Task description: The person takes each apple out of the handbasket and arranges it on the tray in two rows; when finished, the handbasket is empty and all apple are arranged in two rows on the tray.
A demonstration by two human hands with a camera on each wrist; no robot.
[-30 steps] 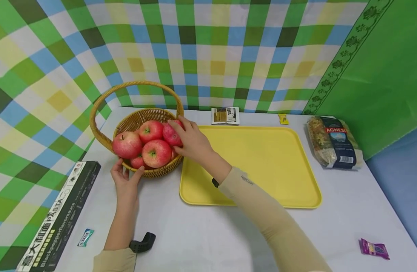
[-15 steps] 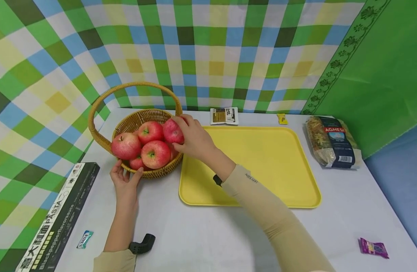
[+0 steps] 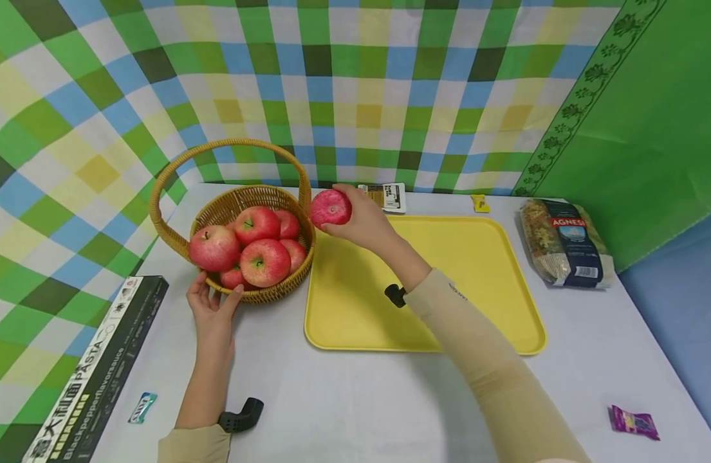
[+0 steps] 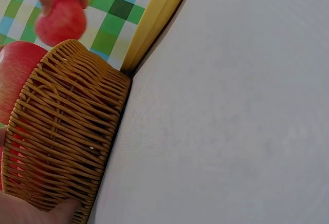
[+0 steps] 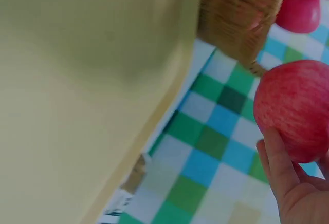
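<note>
My right hand [image 3: 367, 222] holds a red apple [image 3: 331, 208] in the air, just right of the wicker basket [image 3: 274, 294] and above the tray's far left corner. In the right wrist view, fingers and thumb grip this apple [image 5: 294, 106] from below in the picture. With my left hand [image 3: 212, 314] I hold the basket's near side, fingers at the rim and thumb against the woven wall [image 4: 67, 111]. Several more apples [image 3: 265, 262] lie in the basket under its tall arched handle [image 3: 245, 141]. The lower ones are partly hidden.
A yellow tray [image 3: 448, 283] lies right of the basket. Behind it are a small packet [image 3: 394, 197] and a yellow candy [image 3: 479, 203]. A pasta bag [image 3: 568, 244], a purple candy [image 3: 634, 422], a long pasta box [image 3: 100, 366] and a blue-green candy [image 3: 142, 408] lie around the table.
My right hand has lifted an apple out of the basket's right side and moved it rightward, uncovering apples beneath. The left hand keeps its place on the basket.
</note>
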